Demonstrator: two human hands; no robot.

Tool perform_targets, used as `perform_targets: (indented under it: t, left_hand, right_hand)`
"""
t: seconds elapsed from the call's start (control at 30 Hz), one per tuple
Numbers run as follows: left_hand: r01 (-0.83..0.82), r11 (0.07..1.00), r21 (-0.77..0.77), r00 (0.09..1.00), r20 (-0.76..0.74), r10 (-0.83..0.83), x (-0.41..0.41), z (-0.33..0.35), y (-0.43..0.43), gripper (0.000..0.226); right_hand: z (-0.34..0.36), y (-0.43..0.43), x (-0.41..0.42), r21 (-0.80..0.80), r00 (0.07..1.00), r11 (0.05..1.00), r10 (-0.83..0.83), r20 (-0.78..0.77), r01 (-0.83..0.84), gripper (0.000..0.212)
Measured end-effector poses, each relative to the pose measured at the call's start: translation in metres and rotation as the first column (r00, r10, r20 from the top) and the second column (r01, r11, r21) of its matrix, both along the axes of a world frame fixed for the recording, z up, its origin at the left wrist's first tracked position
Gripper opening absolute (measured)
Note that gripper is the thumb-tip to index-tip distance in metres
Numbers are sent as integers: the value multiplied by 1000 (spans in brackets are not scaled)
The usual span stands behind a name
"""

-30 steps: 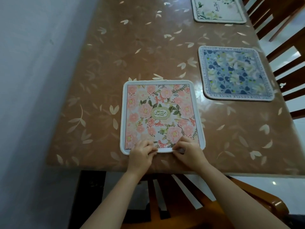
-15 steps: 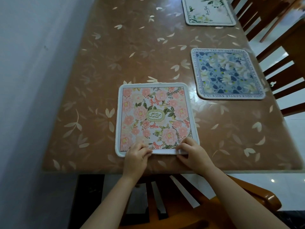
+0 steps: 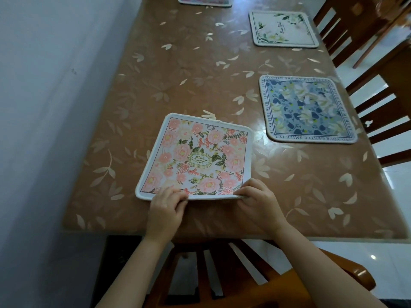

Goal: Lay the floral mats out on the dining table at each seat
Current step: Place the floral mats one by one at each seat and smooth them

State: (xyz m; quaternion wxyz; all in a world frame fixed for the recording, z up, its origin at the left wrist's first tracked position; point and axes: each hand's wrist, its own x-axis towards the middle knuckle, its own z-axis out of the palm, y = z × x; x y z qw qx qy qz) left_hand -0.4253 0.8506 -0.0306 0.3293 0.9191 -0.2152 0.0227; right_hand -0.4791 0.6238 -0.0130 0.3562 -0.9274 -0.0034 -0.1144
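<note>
A pink floral mat with a white border lies at the near end of the brown dining table, turned a little askew. My left hand pinches its near edge left of the middle. My right hand pinches the near right corner, which looks slightly lifted. A blue floral mat lies flat by the right edge, and a white mat with green leaves lies further back on the same side. The edge of another mat shows at the far end.
A wooden chair stands under the near table edge below my arms. More wooden chairs line the right side. A pale wall runs close along the table's left edge.
The pink mat has turned slightly clockwise and its near right corner has come up a little. Both hands stay on the near edge. The view has tilted up, showing more of the far table.
</note>
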Motion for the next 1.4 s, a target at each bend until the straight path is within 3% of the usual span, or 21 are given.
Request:
perform_targets:
  t: [0.23, 0.4, 0.57, 0.87, 1.0, 1.2, 1.3, 1.4]
  left_hand:
    - [128, 984, -126, 990, -41, -134, -14, 27, -44, 12]
    - [-50, 962, -268, 969, -245, -18, -13, 29, -23, 22]
    - [-169, 950, -263, 926, -373, 61, -18, 33, 14, 32]
    - [-54, 990, -130, 987, -157, 33, -24, 46, 20, 15]
    - [-153, 967, -204, 967, -235, 103, -24, 48, 25, 16]
    - [-342, 899, -273, 912, -326, 248, -20, 62, 50, 30]
    - [-292, 940, -179, 936, -254, 242, -19, 72, 55, 22]
    - [-90, 993, 71, 995, -24, 92, -16, 84, 51, 15]
  right_hand:
    - [12, 29, 6, 70, 996, 995, 65, 60, -69, 10]
    - [10, 30, 9, 110, 993, 988, 104, 52, -109, 11]
    - [5, 32, 19, 80, 986, 984, 163, -20, -161, 13]
    - [6, 61, 29, 34, 951, 951, 307, -25, -307, 11]
    - [10, 59, 30, -34, 939, 939, 343, -25, -343, 12]
    - [15, 33, 40, -73, 974, 971, 228, -20, -229, 15]
    - [22, 28, 48, -93, 980, 975, 197, -37, -199, 14]
    - [30, 31, 49, -115, 981, 975, 192, -10, -192, 14]
